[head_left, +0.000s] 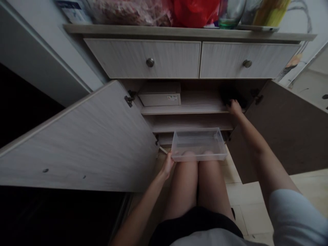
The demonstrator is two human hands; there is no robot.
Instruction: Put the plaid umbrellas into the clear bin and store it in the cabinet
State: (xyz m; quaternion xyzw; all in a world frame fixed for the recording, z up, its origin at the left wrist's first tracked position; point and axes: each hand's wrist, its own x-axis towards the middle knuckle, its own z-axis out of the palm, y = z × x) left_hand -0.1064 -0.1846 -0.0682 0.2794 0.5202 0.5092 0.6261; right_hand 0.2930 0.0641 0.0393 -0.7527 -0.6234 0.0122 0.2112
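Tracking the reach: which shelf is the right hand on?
The top shelf, just under the drawers: the right hand reaches its right end; the shelf below goes untouched.

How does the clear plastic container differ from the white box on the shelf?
The clear plastic container is see-through and open-topped; the white box is opaque and closed. The container rests on the knees, gripped at its left end by the left hand; the white box sits untouched on the upper shelf. Both are rectangular.

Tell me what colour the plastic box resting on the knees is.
The box is clear, see-through plastic with no colour of its own; the head view shows it best.
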